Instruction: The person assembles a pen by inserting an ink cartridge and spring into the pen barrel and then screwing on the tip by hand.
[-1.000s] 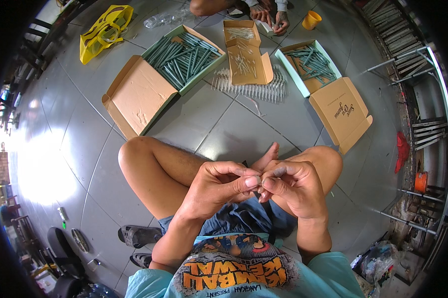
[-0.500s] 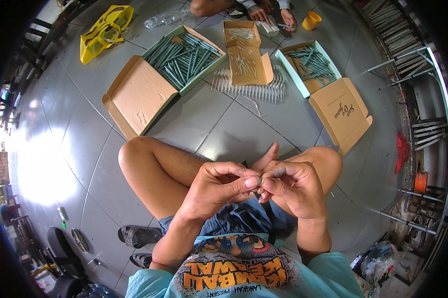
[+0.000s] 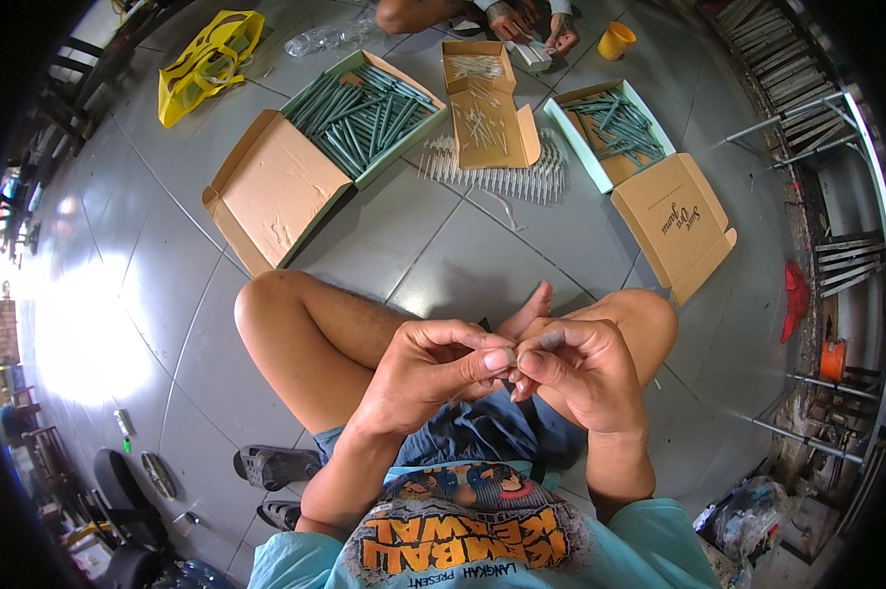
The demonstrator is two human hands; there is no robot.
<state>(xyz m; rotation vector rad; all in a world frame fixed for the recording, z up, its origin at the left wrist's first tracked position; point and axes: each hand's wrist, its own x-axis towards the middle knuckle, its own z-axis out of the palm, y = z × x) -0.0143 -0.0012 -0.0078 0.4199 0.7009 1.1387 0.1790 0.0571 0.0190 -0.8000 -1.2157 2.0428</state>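
Three open cardboard boxes lay on the floor at twelve o'clock: a large green-edged one (image 3: 350, 128), a small brown one (image 3: 482, 108), another green-edged one (image 3: 625, 147); a yellow bag (image 3: 208, 64) sat at eleven.

1. Upper garment: a light turquoise T-shirt (image 3: 649, 550) with short sleeves, seen at the near edge of the view. The fabric is plain on both shoulders.
2. Chest graphic: a large print (image 3: 472, 530) at the shirt's centre, made of block lettering in orange and yellow with dark outlines, above a multicoloured cartoon illustration on a dark ground.
3. Lower garment: blue denim shorts (image 3: 482, 437), faded, with creased fabric between the thighs.
4. Arms: both forearms are uncovered from elbow to wrist; no watch, bracelet or glove is visible.
5. Hands: left hand (image 3: 428, 378) and right hand (image 3: 585, 378) are bare, no rings visible.
6. Legs and feet: knees and shins are uncovered; the one visible foot (image 3: 526, 312) is bare.
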